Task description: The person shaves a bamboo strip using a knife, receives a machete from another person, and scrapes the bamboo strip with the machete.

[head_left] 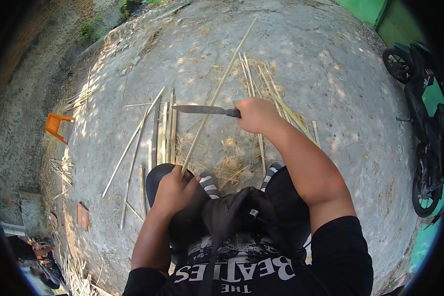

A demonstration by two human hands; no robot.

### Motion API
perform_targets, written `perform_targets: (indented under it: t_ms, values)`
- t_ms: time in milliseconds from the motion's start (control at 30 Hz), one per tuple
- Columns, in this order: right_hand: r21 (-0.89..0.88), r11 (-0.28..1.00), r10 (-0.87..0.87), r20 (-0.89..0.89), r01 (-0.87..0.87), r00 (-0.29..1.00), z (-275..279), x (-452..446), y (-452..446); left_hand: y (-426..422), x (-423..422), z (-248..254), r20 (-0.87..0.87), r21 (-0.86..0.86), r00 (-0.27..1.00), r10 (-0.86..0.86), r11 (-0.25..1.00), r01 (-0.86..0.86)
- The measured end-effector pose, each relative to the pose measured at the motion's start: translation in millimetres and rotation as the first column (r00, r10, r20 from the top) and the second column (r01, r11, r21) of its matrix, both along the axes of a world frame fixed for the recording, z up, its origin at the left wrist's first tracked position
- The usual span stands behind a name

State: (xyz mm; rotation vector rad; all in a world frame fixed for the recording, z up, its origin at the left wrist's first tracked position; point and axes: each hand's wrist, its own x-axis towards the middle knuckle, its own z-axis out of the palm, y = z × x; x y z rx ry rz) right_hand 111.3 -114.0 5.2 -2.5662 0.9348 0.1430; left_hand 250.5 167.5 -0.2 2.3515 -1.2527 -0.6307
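My right hand (pixel 255 114) grips the dark handle of a knife (pixel 197 109), its long blade pointing left. The blade lies across a long, thin bamboo strip (pixel 222 85); whether it touches the strip I cannot tell. Above my left knee, my left hand (pixel 174 190) is closed around the strip's near end. From there the strip slants up and to the right, away from me. To the left of it, several pale bamboo strips (pixel 164 135) lie side by side on the ground.
More strips (pixel 276 93) and shavings (pixel 229 170) lie on the concrete. At left are an orange plastic stool (pixel 58 127), a brick (pixel 82 217) and bamboo piles (pixel 61 170). A motorcycle (pixel 424 123) stands at right. Another person (pixel 22 248) shows at lower left.
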Motion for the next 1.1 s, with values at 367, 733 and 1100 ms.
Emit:
perform_targets:
  t_ms: [367,733,1100]
  values:
    - [0.141,0.987,-0.073,-0.026,0.076,0.997,-43,5,-24,-4,6,-12,0.003,0.033,1.000,-0.009,0.999,0.009]
    - [0.054,0.998,0.028,-0.023,-0.026,0.999,-30,11,2,-2,5,-18,0.020,-0.042,0.999,0.032,0.999,-0.031]
    - [0.065,0.998,-0.008,0.008,0.008,1.000,-34,16,0,-4,5,-13,0.027,-0.002,1.000,0.015,1.000,-0.015]
